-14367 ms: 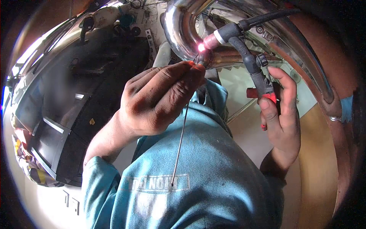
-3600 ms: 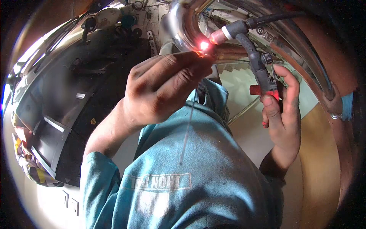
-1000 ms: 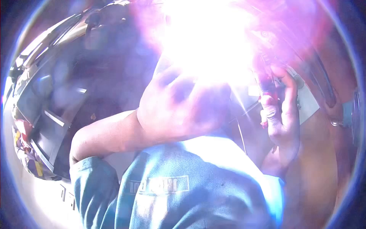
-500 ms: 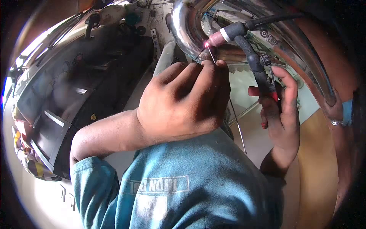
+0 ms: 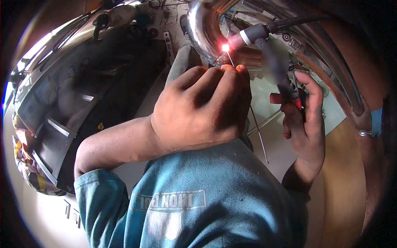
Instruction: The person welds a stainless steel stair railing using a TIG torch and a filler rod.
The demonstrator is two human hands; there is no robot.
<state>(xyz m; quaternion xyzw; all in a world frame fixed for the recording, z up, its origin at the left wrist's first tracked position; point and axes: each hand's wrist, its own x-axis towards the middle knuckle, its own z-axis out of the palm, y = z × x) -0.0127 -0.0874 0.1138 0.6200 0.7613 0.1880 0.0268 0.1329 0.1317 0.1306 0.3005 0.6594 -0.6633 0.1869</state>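
My left hand (image 5: pixel 198 105) is closed round a thin metal rod (image 5: pixel 259 134), whose upper end reaches a bright pink-white glow (image 5: pixel 226 47) on a shiny curved pipe (image 5: pixel 202 29). The fingertips are just below the glow. My right hand (image 5: pixel 304 120), at the right, grips the handle of a welding torch (image 5: pixel 284 84) with a red part at its base. The torch's pink nozzle (image 5: pixel 237 41) points left at the glow, close to the pipe joint. A black cable runs from the torch head to the upper right.
Another person's hand (image 5: pixel 361 120) with a bracelet rests by the metal tubing (image 5: pixel 331 45) at the right. A large dark panel (image 5: pixel 91 95) with pale strips lies at the left. A small level-like strip (image 5: pixel 168 41) and clutter are at the top. Patterned cloth (image 5: pixel 35 175) lies at the lower left.
The glow at the nozzle has grown larger and brighter, lighting my left fingertips. My left hand has shifted very slightly right with the rod. My right hand stays in place on the torch.
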